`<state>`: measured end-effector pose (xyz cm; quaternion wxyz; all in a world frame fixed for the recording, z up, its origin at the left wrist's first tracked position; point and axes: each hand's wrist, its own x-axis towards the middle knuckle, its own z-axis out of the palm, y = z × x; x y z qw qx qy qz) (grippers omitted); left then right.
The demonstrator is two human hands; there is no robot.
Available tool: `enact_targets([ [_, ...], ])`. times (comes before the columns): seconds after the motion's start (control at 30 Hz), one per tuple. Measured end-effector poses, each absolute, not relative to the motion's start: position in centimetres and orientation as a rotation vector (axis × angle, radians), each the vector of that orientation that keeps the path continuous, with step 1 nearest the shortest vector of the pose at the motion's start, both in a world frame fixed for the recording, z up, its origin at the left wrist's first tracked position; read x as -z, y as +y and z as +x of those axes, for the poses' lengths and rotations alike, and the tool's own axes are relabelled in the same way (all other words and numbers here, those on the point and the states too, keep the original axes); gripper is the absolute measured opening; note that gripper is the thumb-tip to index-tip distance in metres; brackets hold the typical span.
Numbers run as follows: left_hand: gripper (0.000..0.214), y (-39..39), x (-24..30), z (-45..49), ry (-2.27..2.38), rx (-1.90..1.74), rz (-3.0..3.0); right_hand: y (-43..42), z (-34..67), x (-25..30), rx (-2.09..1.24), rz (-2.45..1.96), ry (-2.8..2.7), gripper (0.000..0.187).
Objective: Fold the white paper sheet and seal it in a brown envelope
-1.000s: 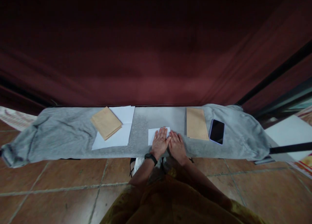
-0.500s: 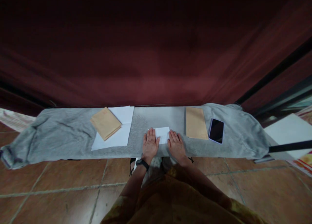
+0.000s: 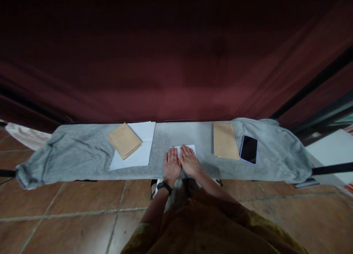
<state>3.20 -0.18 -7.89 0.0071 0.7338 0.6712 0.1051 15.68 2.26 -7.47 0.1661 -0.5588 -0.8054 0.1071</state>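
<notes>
A small folded white paper [image 3: 191,147] lies on the grey cloth before me, mostly covered by my hands. My left hand [image 3: 172,165], with a black band on its wrist, rests flat over the paper's left side, fingers stretched out. Flat across its middle lies my right hand [image 3: 189,161], its fingers extended and touching or nearly touching the left hand. Only the paper's top edge and right corner show. To the left are brown envelopes [image 3: 124,140] on top of larger white sheets [image 3: 145,156]. On the right lies another brown envelope [image 3: 226,140].
A phone [image 3: 249,149] with a pale purple edge lies right of the single envelope. Grey cloth [image 3: 82,151] covers the narrow bench. Behind it rises a dark red panel [image 3: 176,81]. Tiled floor [image 3: 79,228] shows below, and a white board [image 3: 331,151] is at far right.
My right hand has slid left from the paper's right edge onto its middle, close to my left hand. My left hand stays flat on the paper. The whole view has shifted slightly.
</notes>
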Motion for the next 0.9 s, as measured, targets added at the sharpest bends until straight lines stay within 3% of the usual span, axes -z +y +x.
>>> enact_targets([
  [0.37, 0.06, -0.2, 8.1, 3.1, 2.098, -0.397, 2.293, 1.2, 17.8, 9.7, -0.078, -1.577, -2.206, 0.058],
  [0.9, 0.064, -0.5, 8.4, 3.4, 2.211, -0.51, 2.212, -0.7, 21.2, 9.8, 0.003, -1.642, -2.155, 0.058],
])
